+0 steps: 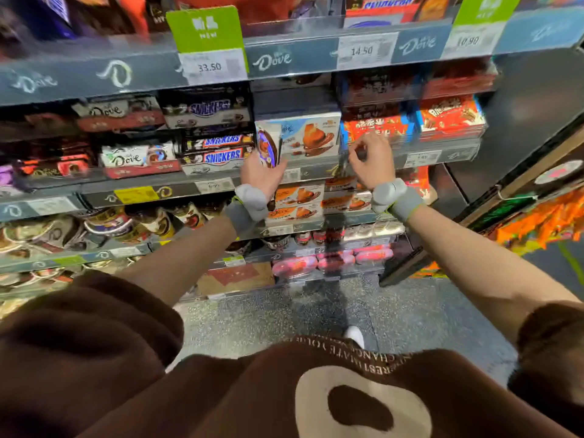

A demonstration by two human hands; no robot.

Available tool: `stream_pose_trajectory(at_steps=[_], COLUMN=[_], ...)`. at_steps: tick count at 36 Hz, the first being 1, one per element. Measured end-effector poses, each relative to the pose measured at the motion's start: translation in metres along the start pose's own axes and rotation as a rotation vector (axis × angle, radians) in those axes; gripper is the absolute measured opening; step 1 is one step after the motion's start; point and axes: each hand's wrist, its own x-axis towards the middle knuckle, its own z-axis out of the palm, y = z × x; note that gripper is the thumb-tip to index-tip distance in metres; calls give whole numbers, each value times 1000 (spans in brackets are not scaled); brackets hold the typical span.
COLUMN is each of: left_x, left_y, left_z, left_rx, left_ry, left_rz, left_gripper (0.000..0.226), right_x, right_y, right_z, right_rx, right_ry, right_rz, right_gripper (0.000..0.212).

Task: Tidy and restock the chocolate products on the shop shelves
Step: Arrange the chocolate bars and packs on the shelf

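Chocolate box (308, 137): left hand (260, 173) grips its corner; right hand (373, 162), fingers curled at its edge, grasp unclear; slide squarely against the red boxes (377, 129)

Shop aisle. Speckled grey floor (363, 308), evenly lit. Tiered shelving unit (284, 63) stands across the far side of the floor, with grey-blue edge strips carrying white script logos. Green price card (207, 30) clipped to the top strip; yellow label (136, 195) on a lower strip, left. Right of the shelving unit: dark end panel (534, 99), then a wood-edged display stand (518, 191).
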Motion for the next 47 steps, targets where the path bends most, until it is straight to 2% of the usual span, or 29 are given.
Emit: stream_pose_trajectory(at_steps=[3,7,9,14,17,25,29,33,35,37,40,45,47], left_x=[-5,-10,-12,-22,-30,-79,-123,-156,-168,-179,-183,-187,-188], left_y=[-13,-34,-46,-76,-89,-124,-141,-147,-156,-162,-180,-191,-192], left_z=[-26,-58,-76,-116,-134,-181,-210,-234,-246,-258,-271,-297,-304], left_rx=[19,8,11,-7,8,11,27,31,24,39,39,22,27], left_ry=[-28,-44,-49,-71,-74,-70,-61,-67,-54,-47,-29,-6,9], left_rz=[7,-29,-42,-71,-115,-227,-305,-286,-327,-347,-383,-419,-428], left_gripper=[20,29,19,24,29,19,34,25,38,35,54,31,28], right_x=[-17,-36,-43,-63,-74,-124,-163,-191,-205,-218,-231,-235,-233], right_y=[-20,-40,-55,-98,-116,-151,-170,-188,-201,-212,-226,-252,-260], right_z=[13,30,39,57,65,76,86,95,99,103,107,114,114], right_rx=[-21,-16,8,40,53,74,115,142,142,135,169,184,174], right_ry=[-1,-42,-65,-155,-203,-267,-326,-364,-400,-440,-461,-489,-492], right_rz=[6,49,76,3,23,-41,-38,-14,-10,-30,-86,-123,-134], right_gripper=[14,18,18,21,20,18,16,18,19,22,18,16,18])
